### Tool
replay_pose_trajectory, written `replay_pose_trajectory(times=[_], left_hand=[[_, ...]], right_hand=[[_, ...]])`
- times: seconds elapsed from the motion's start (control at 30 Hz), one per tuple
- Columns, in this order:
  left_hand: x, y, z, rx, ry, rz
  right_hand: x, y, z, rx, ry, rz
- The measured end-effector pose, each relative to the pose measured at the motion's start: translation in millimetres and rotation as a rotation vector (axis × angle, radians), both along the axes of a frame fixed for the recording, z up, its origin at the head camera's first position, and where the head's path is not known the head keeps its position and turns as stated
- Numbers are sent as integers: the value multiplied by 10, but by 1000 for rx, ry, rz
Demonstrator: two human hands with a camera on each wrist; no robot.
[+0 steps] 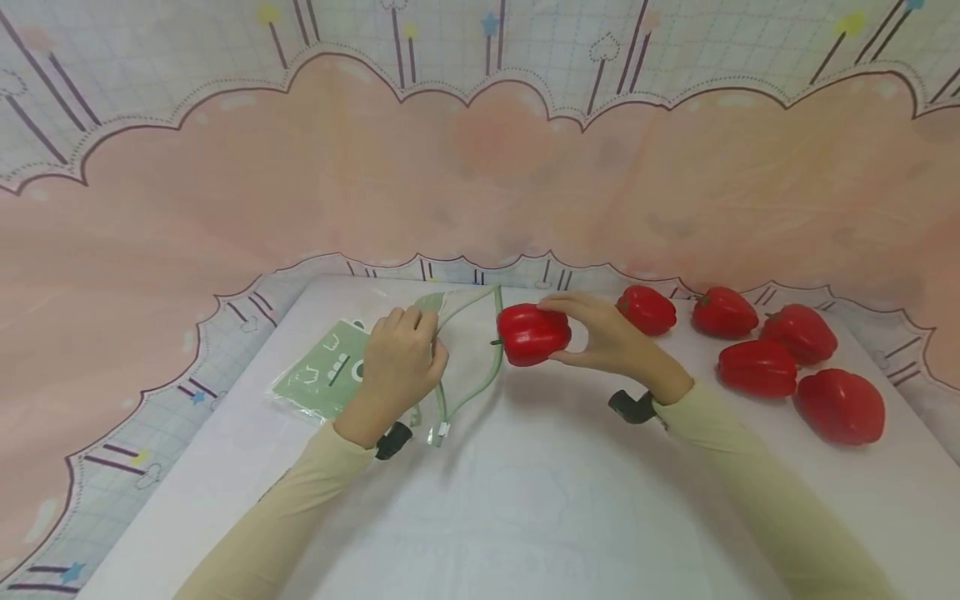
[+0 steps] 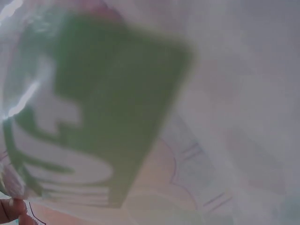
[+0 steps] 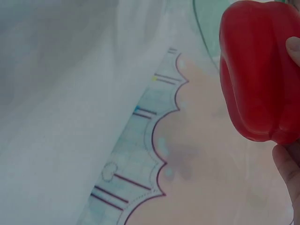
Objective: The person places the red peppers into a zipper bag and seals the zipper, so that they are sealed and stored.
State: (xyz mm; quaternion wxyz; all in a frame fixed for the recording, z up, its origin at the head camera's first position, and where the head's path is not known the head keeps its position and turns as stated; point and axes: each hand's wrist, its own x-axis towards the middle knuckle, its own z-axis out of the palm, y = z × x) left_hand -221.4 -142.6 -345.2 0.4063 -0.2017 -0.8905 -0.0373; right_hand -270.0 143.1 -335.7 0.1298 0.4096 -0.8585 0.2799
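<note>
My left hand (image 1: 401, 354) grips the upper edge of a clear plastic bag with green trim (image 1: 322, 371). Its printed green panel lies to the left of that hand, and a green-edged rim loops out to the right. Up close, the left wrist view shows the bag's blurred green panel (image 2: 117, 93), with fingertips at the lower left. Between the thumb and fingers of my right hand (image 1: 600, 333) is a red bell pepper (image 1: 534, 335), held sideways above the table at the right side of the rim. Its stem points left. In the right wrist view the bell pepper (image 3: 258, 70) fills the upper right.
Several more red bell peppers lie on the right of the white table (image 1: 487, 517), among them a large one (image 1: 840, 406) nearest me. A patterned pink cloth (image 1: 450, 183) hangs behind the table.
</note>
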Motion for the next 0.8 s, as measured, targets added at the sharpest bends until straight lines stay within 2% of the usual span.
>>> replay_pose_trajectory(times=[0.17, 0.43, 0.8], left_hand=[[14, 13, 8, -1, -7, 3], [29, 39, 30, 2, -48, 15], [32, 65, 63, 21, -35, 31]], right_hand=[[-24, -189, -51, -6, -5, 40], [-70, -433, -210, -26, -85, 96], [-127, -616, -391, 19, -163, 129]])
